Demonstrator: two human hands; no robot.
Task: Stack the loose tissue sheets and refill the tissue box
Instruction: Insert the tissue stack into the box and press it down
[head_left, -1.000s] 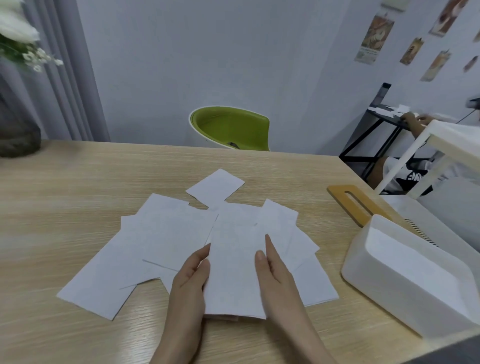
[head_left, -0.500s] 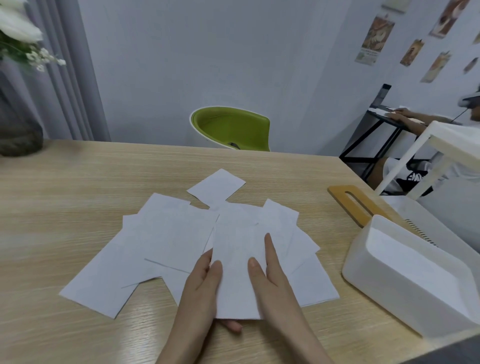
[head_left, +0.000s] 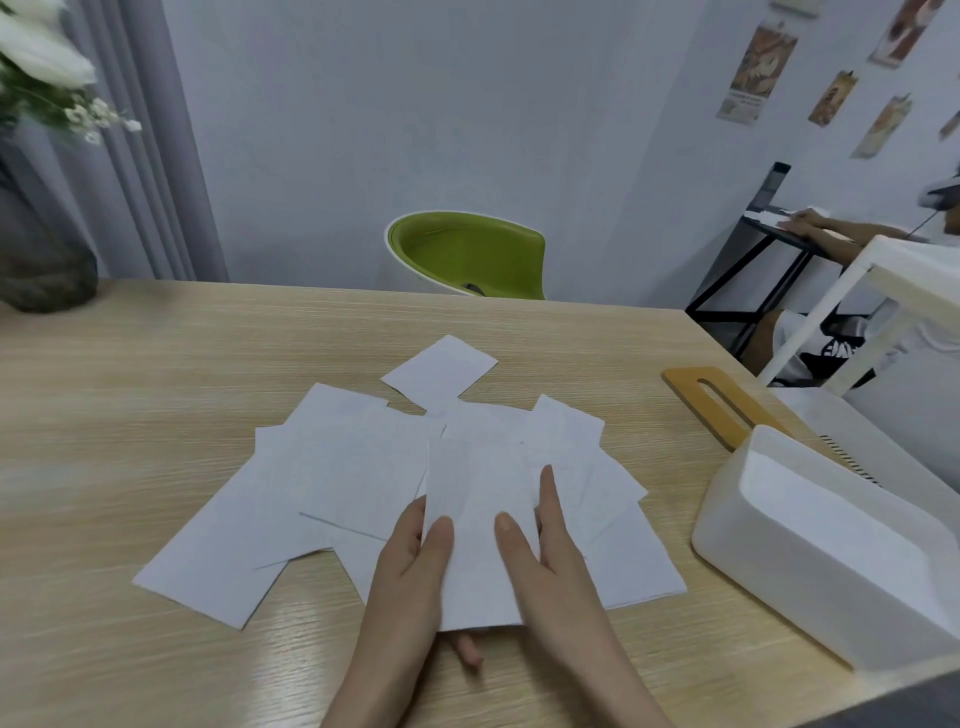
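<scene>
While both hands pinch one tissue sheet (head_left: 480, 530) near the table's (head_left: 156, 374) front edge, left hand (head_left: 410, 566) with thumb on top and a fingertip showing beneath, right hand (head_left: 540, 561) with thumb and forefinger along its right side, the loose sheets (head_left: 353, 473) fan out from 9 to 2 o'clock, roughly eight, overlaps blurring the count. One open tissue box (head_left: 831, 551) lies at 3 o'clock, nearer the right hand, long axis running toward 4 o'clock. One wooden lid (head_left: 711, 400) rests behind it.

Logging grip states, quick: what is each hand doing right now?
Left hand: holding the tissue sheet, thumb on top.
Right hand: holding the same sheet.
</scene>
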